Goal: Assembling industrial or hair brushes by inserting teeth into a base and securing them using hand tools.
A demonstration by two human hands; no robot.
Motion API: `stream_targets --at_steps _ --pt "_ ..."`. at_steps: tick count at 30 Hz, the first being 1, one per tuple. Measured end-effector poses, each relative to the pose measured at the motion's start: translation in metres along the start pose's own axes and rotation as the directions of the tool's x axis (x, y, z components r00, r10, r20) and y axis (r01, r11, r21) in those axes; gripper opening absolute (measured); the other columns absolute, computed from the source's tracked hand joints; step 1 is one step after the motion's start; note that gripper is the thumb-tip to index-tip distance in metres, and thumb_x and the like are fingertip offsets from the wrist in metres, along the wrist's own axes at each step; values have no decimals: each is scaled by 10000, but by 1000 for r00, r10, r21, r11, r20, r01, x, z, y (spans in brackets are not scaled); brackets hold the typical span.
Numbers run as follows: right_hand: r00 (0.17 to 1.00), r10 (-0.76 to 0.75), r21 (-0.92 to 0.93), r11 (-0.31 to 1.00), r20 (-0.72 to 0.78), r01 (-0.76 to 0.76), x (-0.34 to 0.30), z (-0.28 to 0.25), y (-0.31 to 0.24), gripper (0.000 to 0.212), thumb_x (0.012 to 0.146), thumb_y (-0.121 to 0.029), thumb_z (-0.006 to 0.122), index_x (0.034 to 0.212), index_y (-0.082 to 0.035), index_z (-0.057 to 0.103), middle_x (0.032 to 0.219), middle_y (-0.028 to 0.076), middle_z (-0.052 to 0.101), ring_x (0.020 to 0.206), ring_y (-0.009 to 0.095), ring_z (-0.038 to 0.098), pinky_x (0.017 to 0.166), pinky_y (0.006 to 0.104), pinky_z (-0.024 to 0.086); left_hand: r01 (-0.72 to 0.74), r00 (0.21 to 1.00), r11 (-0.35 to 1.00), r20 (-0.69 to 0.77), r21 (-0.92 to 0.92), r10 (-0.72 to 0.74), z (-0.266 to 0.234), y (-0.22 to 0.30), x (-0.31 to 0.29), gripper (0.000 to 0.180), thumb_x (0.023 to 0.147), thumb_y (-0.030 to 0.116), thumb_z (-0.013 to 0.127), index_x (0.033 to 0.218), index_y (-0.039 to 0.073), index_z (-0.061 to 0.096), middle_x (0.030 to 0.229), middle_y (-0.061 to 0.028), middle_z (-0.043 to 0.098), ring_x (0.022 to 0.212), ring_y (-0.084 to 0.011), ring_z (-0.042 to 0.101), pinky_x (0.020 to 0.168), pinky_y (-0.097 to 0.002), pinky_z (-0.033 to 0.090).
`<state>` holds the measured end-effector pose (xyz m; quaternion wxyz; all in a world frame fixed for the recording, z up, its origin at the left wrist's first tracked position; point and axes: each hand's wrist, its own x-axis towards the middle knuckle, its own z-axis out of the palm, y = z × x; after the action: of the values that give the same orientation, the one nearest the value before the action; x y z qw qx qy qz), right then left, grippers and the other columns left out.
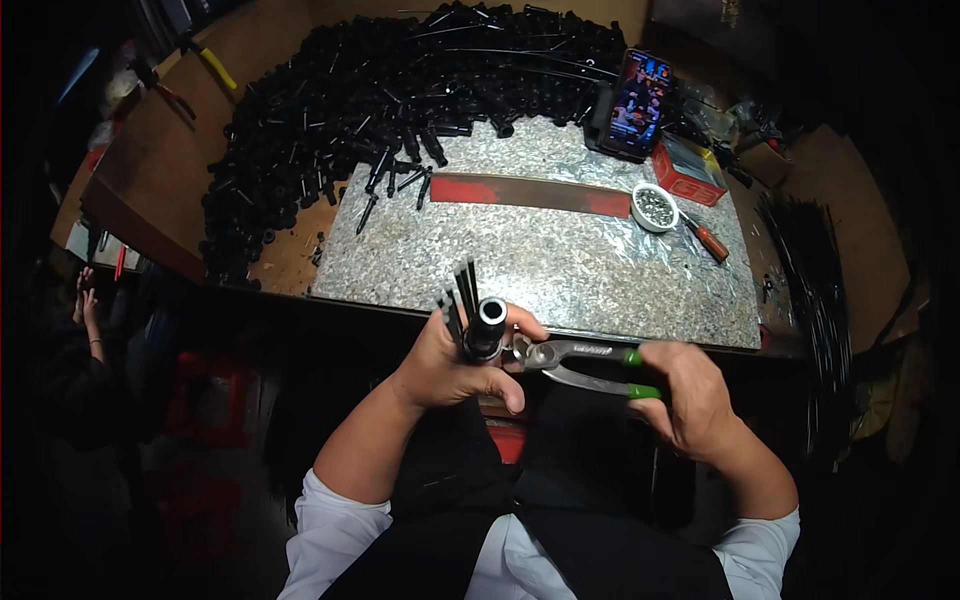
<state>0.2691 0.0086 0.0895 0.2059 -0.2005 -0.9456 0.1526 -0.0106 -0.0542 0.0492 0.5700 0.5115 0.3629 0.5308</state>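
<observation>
Front slab passable; black pile (seemingly dense) obstructs behind.

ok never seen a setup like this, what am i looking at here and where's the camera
There's no robot here, just a person's two bare hands. The single picture comes from a wide fisheye camera on their head, looking down, so straight edges bend near the rim.

The left hand holds a black tube and some thin black rods. The right hand grips green-handled pliers, their head close against the tube.

On the speckled slab lie a red-and-dark strip, a white bowl of small metal pieces and an orange-handled screwdriver. Behind is a heap of black parts.
</observation>
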Motion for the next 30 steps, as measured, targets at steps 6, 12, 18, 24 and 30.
stream_targets --at_steps 6,12,18,24,30 --pt "457 43 454 63 888 -889 0 -5 17 176 889 -145 584 903 30 563 711 116 643 561 183 637 515 263 511 -126 974 992 194 21 119 0 -8 5 410 585 58 867 943 16 671 909 -39 654 820 -86 592 737 -238 483" --pt "919 163 190 952 358 -242 9 2 0 602 638 -96 807 1109 -30 439 760 120 548 674 304 610 565 368 454 -135 989 986 76 97 128 4 -12 8 532 549 218 890 970 -8 655 919 -95 656 846 -164 626 750 -284 494" --pt "967 179 -104 981 183 -162 17 7 2 621 631 71 607 1212 -24 408 947 167 464 857 368 514 777 423 429 -221 972 948 127 230 196 7 -28 9 670 549 117 886 1088 -40 520 974 -66 568 804 -117 572 727 -256 475" --pt "907 165 111 968 388 -223 20 6 9 459 688 66 557 1123 2 424 953 186 477 889 389 513 773 439 425 -152 988 982 54 113 147 10 -22 10 556 564 194 895 981 53 554 691 31 587 617 -41 546 567 -206 442" --pt "861 271 250 881 431 -402 22 26 8 184 798 -43 644 903 -11 496 724 159 562 662 317 580 597 371 443 -199 975 973 -78 116 209 17 -22 9 650 504 451 830 860 -31 578 949 -33 516 643 -36 447 588 -207 370"
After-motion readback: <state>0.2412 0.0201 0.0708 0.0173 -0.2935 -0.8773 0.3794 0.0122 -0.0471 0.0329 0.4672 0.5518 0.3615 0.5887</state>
